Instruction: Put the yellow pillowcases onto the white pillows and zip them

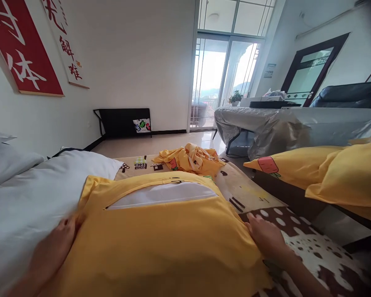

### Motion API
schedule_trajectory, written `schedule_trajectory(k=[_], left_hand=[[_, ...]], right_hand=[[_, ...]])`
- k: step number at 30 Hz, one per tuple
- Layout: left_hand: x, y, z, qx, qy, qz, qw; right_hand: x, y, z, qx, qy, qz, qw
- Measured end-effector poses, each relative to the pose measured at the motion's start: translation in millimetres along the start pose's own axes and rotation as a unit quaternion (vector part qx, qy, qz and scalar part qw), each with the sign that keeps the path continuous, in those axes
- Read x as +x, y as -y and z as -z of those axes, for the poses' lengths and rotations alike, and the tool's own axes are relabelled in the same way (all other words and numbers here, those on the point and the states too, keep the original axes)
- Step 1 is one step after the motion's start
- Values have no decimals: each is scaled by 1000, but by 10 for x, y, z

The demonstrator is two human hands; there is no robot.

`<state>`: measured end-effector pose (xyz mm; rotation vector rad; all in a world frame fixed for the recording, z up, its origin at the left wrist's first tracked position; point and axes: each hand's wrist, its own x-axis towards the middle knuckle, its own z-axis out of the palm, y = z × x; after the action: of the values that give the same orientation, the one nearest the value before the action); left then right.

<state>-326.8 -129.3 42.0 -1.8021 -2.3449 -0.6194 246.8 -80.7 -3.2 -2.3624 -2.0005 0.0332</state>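
A plump pillow in a yellow pillowcase [160, 235] lies in front of me, its slit gaping on top. White pillow fabric [163, 194] shows through that opening. At the pillowcase's left side, my left hand [57, 239] is closed on the edge, somewhat blurred. My right hand [264, 233] grips the right edge with curled fingers. Beyond the pillow, a crumpled heap of yellow fabric [193, 159] with a carrot print rests on the patterned blanket [250, 187].
White pillows [71, 169] lie to the left. More yellow pillows [336, 169] are at the right. Farther back stand a plastic-covered table [266, 119] and a black folded panel [120, 123] against the wall. A sliding glass door [213, 82] is at the back.
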Motion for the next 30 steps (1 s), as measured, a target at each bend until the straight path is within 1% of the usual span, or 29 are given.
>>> schedule_trajectory(k=[1, 2, 3, 4, 5, 6, 7, 8, 9, 10, 12, 14, 15, 16, 18, 20, 21, 23, 25, 27, 29, 30], left_hand=[[29, -182, 70, 13, -24, -51, 998], [56, -420, 136, 16, -43, -119, 992], [83, -701, 189, -13, -62, -185, 981], [112, -1003, 225, -47, -30, -261, 964], [144, -1302, 238, -76, 18, -338, 938], [180, -1569, 225, -94, 76, -402, 907], [218, -1782, 186, -107, 117, -431, 888], [254, -1928, 122, -117, 151, -426, 884], [285, -2002, 41, -123, 190, -405, 886], [307, -2010, -48, -130, 224, -372, 891], [324, -1893, -213, -144, 273, -306, 900], [314, -1724, -308, -154, 292, -273, 903], [307, -1657, -322, -156, 294, -264, 905], [303, -1612, -316, -151, 296, -258, 907], [314, -1586, -264, -117, 306, -242, 913], [353, -1642, -183, -56, 317, -235, 917], [381, -1704, -136, -18, 321, -242, 915], [444, -1916, -25, 77, 313, -278, 905], [508, -2273, 114, 166, 282, -313, 891], [567, -2759, 259, 203, 250, -356, 878], [612, -3290, 353, 184, 236, -442, 846], [625, -3531, 353, 167, 238, -482, 827]], right_hand=[[42, 100, 169, 5, -45, 40, 998], [86, 238, 343, 29, -90, 99, 991], [132, 409, 505, 68, -125, 171, 975], [176, 602, 642, 107, -145, 244, 953], [218, 801, 741, 133, -153, 305, 931], [259, 988, 794, 146, -149, 348, 914], [299, 1147, 798, 146, -131, 372, 907], [337, 1266, 756, 137, -99, 375, 911], [375, 1339, 676, 124, -56, 364, 921], [410, 1367, 571, 113, -8, 346, 932], [465, 1318, 341, 106, 71, 310, 942], [492, 1207, 170, 116, 102, 303, 940], [494, 1154, 127, 119, 109, 307, 938], [493, 1110, 117, 117, 115, 312, 936], [490, 1058, 183, 105, 134, 319, 932], [514, 1058, 334, 88, 156, 315, 932], [545, 1079, 423, 73, 169, 316, 931], [642, 1171, 591, 27, 204, 329, 922], [756, 1326, 692, -22, 245, 347, 905], [838, 1501, 687, -50, 275, 358, 891], [856, 1626, 578, -52, 272, 366, 889], [843, 1648, 499, -52, 264, 368, 890]])
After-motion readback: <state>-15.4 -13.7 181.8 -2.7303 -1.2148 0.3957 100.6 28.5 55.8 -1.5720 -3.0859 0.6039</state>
